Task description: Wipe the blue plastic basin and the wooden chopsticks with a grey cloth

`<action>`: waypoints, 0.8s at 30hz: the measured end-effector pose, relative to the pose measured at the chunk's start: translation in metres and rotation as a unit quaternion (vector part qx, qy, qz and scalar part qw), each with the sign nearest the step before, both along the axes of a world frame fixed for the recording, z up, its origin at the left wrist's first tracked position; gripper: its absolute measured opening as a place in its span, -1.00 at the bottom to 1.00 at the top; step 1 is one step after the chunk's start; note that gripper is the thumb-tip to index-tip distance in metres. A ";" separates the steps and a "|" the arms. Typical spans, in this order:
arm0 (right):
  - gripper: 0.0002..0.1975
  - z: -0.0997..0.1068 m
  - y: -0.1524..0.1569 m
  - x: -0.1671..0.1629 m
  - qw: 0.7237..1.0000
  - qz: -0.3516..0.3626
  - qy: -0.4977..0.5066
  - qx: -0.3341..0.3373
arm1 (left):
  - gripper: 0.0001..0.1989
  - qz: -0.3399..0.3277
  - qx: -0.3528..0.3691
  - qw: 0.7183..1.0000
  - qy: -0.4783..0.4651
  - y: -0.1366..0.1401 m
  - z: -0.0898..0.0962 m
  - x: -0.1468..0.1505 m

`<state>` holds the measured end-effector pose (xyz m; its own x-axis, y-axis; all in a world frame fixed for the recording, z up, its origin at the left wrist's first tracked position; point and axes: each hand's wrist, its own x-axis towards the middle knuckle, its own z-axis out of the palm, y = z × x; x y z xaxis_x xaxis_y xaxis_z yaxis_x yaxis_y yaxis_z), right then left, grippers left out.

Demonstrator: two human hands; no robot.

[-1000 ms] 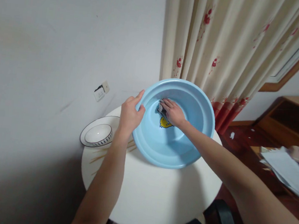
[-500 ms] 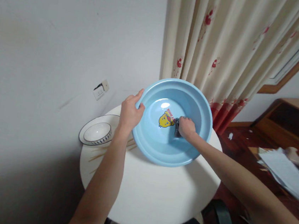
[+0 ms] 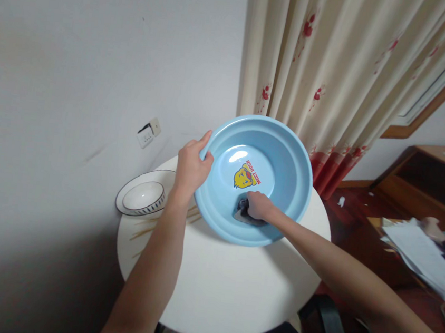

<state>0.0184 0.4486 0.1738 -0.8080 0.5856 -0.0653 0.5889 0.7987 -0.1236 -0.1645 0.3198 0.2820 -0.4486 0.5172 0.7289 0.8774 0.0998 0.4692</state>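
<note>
A light blue plastic basin (image 3: 287, 157) with a yellow duck print on its bottom is tilted toward me above a round white table (image 3: 228, 294). My left hand (image 3: 193, 166) grips its left rim, thumb on the inner side. Inside the basin, my right hand (image 3: 260, 206) is closed on a dark grey cloth (image 3: 240, 211). The cloth presses against the lower inside wall, just below the duck print. Part of the cloth is hidden under my right hand.
Left on the table stand a white bowl (image 3: 143, 195) and a dark-rimmed white plate (image 3: 121, 198), with several thin wooden chopsticks (image 3: 144, 232) nearby. A wall socket (image 3: 146, 136) is behind them. A curtain (image 3: 317, 54) hangs beyond the basin. Papers (image 3: 420, 251) lie at the right, and a chair armrest (image 3: 331, 326) is below.
My right hand has moved the cloth down and left, from beside the duck print to the lower wall of the basin. My left hand keeps its hold on the rim.
</note>
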 end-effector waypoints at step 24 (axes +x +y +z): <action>-0.60 0.033 0.042 -0.049 0.941 -0.091 0.247 0.214 | -0.39 -0.035 -0.006 0.999 -0.009 0.002 -0.003 0.000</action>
<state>-0.0303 0.4911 0.2069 -0.5623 0.6036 0.5652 0.6757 0.7294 -0.1068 -0.1646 0.3220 0.2794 -0.4230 0.5571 0.7146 0.8742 0.0434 0.4836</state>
